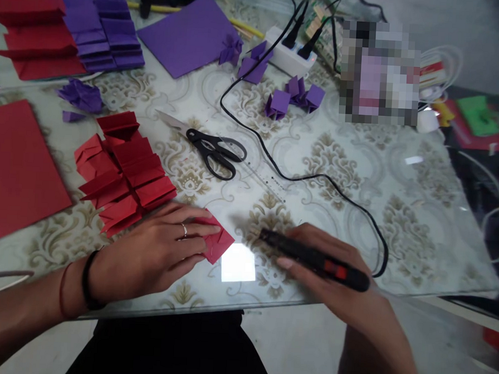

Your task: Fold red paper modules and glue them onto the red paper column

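Note:
My left hand (158, 246) holds a small folded piece of red paper (224, 241) against the glass tabletop, its fingers lying over the paper's left part. In my right hand (332, 269) is a black hot glue gun (304, 254) with a red part on its body. Its metal tip points left toward the red paper, a short gap away. Just beyond my left hand lie several pleated red paper pieces (129, 169). Black-handled scissors (210, 146) rest further back, blades pointing left, partly open.
Flat red paper (20, 175) lies at left, purple paper (190, 36) at the back. Folded purple pieces (279, 104) sit near a white power strip (292, 52). A black cord (271, 163) winds across the table toward my right hand. The front edge (268, 309) is close.

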{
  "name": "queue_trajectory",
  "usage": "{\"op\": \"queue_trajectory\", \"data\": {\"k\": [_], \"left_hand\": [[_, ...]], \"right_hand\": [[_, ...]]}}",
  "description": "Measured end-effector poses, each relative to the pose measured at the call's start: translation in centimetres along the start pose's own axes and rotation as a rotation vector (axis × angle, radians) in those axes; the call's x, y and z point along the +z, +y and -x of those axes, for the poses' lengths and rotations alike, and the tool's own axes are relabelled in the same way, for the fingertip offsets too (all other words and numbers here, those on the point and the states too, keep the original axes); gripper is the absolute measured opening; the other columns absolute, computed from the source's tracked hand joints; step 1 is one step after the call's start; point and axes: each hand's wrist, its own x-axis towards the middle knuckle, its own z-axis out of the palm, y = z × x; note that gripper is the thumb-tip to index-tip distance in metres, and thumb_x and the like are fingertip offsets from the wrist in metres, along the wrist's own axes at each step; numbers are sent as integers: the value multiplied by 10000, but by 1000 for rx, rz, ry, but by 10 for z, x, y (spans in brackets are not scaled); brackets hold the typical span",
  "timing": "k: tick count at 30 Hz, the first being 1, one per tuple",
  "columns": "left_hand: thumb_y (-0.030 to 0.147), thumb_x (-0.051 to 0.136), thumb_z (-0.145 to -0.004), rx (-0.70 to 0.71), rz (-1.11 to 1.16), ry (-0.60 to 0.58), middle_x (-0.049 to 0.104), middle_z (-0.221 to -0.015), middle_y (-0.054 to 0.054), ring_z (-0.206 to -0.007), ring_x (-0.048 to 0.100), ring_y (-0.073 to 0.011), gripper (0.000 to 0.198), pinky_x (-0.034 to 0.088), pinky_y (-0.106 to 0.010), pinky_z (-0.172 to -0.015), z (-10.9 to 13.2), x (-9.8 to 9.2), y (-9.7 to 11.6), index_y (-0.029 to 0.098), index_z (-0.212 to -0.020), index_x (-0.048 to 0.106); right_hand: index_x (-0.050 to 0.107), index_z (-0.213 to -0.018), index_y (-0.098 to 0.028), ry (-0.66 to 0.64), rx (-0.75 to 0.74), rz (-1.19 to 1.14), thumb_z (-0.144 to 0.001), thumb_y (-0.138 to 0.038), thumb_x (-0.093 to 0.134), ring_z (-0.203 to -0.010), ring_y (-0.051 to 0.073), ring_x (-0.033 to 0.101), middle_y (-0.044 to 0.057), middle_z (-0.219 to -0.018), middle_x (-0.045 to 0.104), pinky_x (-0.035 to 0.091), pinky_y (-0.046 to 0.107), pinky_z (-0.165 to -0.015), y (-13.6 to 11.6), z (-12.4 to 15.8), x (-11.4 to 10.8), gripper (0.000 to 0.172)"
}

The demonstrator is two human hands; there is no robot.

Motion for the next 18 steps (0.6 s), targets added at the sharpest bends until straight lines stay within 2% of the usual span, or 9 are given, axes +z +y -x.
{"op": "queue_trajectory", "data": {"k": [3,5,6,8,10,12,14,16,18], "left_hand": [[177,605,-1057,-33,-1,-7,741,-1316,-91,-1346,594,-265,151,480,-454,-1142,-2,0,2,183,-1187,683],[202,602,-1062,-65,-1,0,733,-1293,-114,-1311,606,-266,184,509,-446,-1105,-3,1,3,170,-1232,662],[212,600,-1063,-76,-1,4,729,-1285,-121,-1295,611,-267,204,520,-443,-1089,-3,1,4,166,-1256,650],[218,603,-1061,-93,-3,15,724,-1269,-124,-1273,614,-265,237,532,-434,-1072,-5,3,4,165,-1290,634],[216,612,-1055,-103,-8,25,721,-1252,-122,-1258,614,-263,251,534,-427,-1069,-6,5,5,162,-1300,631],[201,613,-1051,-105,-16,25,723,-1235,-114,-1246,612,-262,223,527,-427,-1074,-7,7,5,162,-1269,644],[188,604,-1052,-94,-20,16,730,-1224,-100,-1236,607,-262,175,515,-432,-1082,-8,7,4,169,-1218,659],[182,592,-1057,-90,-18,5,731,-1231,-87,-1238,593,-264,152,499,-436,-1090,-8,8,4,174,-1192,661],[181,586,-1062,-97,-13,-6,728,-1244,-78,-1244,579,-265,154,485,-440,-1096,-8,8,4,177,-1199,655]], "right_hand": [[677,-948,-240,330,35,265,-963,-352,747,-783,214,689,28,-905,683,560,341,-726,15,1,-3,132],[688,-1007,-232,467,5,432,-960,-363,749,-915,264,713,76,-1016,701,583,402,-843,26,0,-1,152],[696,-1053,-225,494,-10,484,-963,-355,740,-977,287,716,100,-1073,703,585,432,-890,31,-1,0,164],[707,-1132,-211,478,-38,526,-969,-317,711,-1056,313,711,132,-1149,697,584,471,-943,36,-1,1,194],[709,-1199,-203,406,-60,508,-970,-283,689,-1101,318,706,142,-1195,693,586,484,-971,36,-1,0,243],[696,-1272,-206,328,-90,472,-976,-263,674,-1157,320,691,143,-1252,683,575,495,-1010,30,2,-4,303],[680,-1326,-221,305,-127,445,-984,-224,649,-1197,322,670,138,-1290,674,553,507,-1038,19,7,-7,344],[697,-1299,-238,347,-160,409,-972,-136,632,-1146,295,673,115,-1232,680,557,473,-1000,7,13,-6,349],[710,-1260,-241,317,-213,315,-948,-30,604,-1040,242,677,84,-1134,669,571,399,-910,-6,18,4,392]]}}
